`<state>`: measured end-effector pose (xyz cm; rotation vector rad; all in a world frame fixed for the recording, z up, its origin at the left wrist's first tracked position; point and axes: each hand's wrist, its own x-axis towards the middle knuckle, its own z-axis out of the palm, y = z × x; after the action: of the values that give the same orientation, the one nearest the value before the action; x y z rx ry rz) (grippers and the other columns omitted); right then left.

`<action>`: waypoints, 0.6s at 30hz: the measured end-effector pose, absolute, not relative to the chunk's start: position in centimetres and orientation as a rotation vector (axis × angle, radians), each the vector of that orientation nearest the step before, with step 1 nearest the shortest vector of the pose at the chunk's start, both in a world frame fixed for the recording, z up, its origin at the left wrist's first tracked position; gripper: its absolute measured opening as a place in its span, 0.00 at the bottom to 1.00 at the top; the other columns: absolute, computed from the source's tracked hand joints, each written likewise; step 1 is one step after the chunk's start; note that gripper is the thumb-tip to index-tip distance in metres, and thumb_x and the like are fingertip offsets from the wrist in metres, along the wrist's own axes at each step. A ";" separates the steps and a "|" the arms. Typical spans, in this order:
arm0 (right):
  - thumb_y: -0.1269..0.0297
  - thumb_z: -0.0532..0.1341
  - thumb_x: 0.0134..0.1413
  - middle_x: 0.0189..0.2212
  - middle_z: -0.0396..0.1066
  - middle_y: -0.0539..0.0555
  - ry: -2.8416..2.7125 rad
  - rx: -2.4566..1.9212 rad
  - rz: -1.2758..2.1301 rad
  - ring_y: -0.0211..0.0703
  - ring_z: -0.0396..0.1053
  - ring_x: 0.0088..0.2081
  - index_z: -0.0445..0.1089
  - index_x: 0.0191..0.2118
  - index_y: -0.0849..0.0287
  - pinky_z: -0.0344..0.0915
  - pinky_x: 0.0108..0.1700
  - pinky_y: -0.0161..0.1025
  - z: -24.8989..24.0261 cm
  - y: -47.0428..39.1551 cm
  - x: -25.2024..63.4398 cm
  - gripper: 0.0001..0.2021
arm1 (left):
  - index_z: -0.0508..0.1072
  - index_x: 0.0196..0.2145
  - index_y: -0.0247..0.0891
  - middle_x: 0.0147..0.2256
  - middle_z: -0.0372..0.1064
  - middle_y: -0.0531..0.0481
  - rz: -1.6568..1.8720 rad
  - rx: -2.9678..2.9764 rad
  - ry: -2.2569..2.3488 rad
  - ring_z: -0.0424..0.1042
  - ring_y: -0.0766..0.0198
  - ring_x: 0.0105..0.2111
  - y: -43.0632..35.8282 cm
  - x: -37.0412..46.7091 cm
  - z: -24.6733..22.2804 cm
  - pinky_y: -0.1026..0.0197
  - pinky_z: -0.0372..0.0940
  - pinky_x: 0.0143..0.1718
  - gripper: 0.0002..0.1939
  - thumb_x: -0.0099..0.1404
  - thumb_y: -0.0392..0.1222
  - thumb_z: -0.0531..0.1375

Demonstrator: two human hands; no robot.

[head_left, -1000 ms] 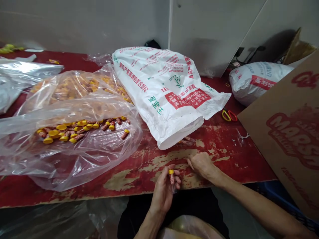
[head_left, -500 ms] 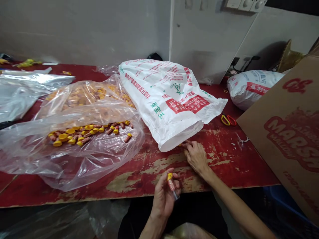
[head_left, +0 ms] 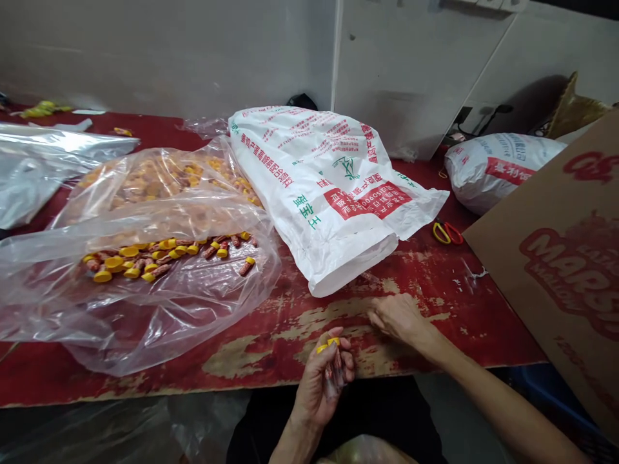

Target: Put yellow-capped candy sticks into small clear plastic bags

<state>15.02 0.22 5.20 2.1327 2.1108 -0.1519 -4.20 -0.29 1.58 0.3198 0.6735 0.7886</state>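
My left hand [head_left: 312, 380], low in the middle of the head view, is closed around small clear tubes [head_left: 334, 372] with yellow caps and reddish contents. Two caps show between its thumb and fingers. My right hand [head_left: 399, 317] is just above the red table [head_left: 464, 328], to the right of the left hand. Its fingers are curled, and whatever they may hold is hidden. The white printed sack [head_left: 338, 187] lies behind both hands with its mouth towards me. A small reddish piece [head_left: 370, 277] shows beside the mouth.
At left, a clear plastic bag [head_left: 188, 322] contains several yellow-capped tubes [head_left: 145, 258]. Another full bag [head_left: 159, 180] lies behind it. Scissors [head_left: 447, 233] with yellow and red handles lie right of the sack. A cardboard box [head_left: 546, 219] and another white sack [head_left: 498, 167] stand at right.
My right hand has drawn back from the sack's mouth, towards me and slightly right. The left hand now shows two yellow caps where one showed before.
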 end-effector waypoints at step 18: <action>0.61 0.46 0.66 0.36 0.71 0.54 2.554 2.739 -0.747 0.39 0.69 0.37 0.68 0.42 0.58 0.62 0.39 0.35 1.9 -4.2 10.4 0.15 | 0.68 0.42 0.36 0.37 0.72 0.46 0.896 0.204 0.757 0.73 0.63 0.33 -0.8 -2.8 2.2 0.63 0.70 0.33 0.24 0.48 0.37 0.70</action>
<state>10.39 -4.20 1.95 2.7387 2.5536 -0.7470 -2.82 -0.77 2.19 0.2041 0.7570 0.8963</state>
